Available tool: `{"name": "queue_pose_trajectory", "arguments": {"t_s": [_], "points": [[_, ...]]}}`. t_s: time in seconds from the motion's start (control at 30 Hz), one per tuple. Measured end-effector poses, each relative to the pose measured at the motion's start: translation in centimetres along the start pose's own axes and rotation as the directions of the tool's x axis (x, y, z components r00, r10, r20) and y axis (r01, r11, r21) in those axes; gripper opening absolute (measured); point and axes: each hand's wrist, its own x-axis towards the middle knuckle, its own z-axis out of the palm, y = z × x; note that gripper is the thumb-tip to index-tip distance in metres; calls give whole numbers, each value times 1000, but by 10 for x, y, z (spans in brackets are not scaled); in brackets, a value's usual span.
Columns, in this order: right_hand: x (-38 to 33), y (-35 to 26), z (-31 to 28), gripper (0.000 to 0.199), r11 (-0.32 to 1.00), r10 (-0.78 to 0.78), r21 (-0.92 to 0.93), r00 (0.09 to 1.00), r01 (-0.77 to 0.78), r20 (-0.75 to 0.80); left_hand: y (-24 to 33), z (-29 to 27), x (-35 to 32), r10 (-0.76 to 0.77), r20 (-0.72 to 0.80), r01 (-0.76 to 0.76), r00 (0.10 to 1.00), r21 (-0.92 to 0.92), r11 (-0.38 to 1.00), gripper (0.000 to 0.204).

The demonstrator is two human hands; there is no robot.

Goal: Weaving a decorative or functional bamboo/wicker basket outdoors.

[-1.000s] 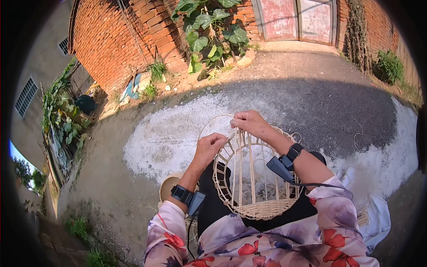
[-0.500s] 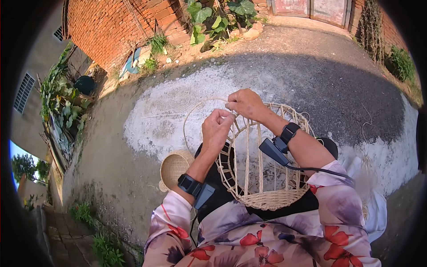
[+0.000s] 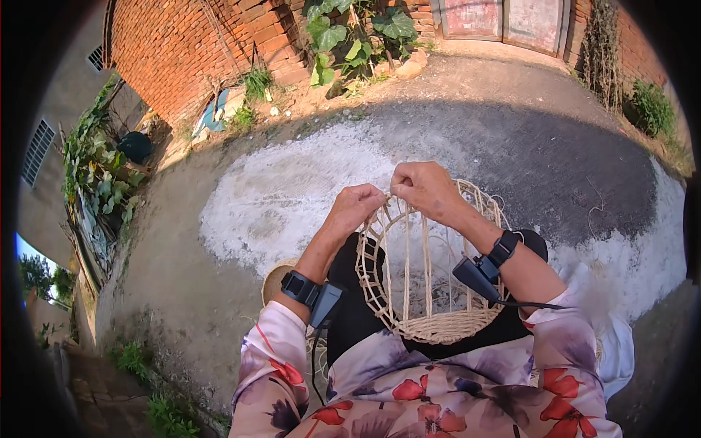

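Note:
On my lap leans a round, half-woven basket frame [image 3: 447,330] of pale twisted straw cord. Its lower edge is densely woven, and long cords run across its open middle. At the far left of its rim, my left hand [image 3: 355,210] is closed, thumb and forefinger pinched on the edge. My right hand [image 3: 429,191] is curled shut just beside it at the top of the rim, fingers pressed together around cord. The knuckles hide most of the strand. Both wrists wear black straps with small dark devices.
A small woven basket [image 3: 276,281] stands by my left forearm, partly covered by it. A white bag [image 3: 618,347] lies at my right. Loose cord [image 3: 597,206] rests on the dark ground. Ahead are a brick wall [image 3: 190,51], leafy plants [image 3: 328,36] and a metal door [image 3: 504,20].
The wide loop of cord left of the hands is gone from sight. My right hand has shifted right and nearer; my left hand has turned and stays at the rim.

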Motion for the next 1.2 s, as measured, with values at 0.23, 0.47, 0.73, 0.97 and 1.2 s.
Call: {"name": "queue_pose_trajectory", "arguments": {"t_s": [0.23,0.47,0.73,0.97,1.2], "points": [[-38,-1,39,15,835,-312,-507,942,212,-120,5,10,3,-73,68,81,995,-129,988,21],[-30,8,51,13,816,-362,-544,907,196,-215,-19,31,-1,59,-195,-81,979,-102,992,22],[-34,-3,47,28,954,-43,-298,998,25,-54,-26,30,-4,104,-275,-98,956,33,995,32],[-27,-3,48,33,981,20,-193,989,8,144,-42,25,-8,121,-284,-130,951,-13,991,33],[-69,-13,48,34,999,-32,47,981,23,191,-52,13,-2,60,-293,-79,954,-52,996,31]]}}
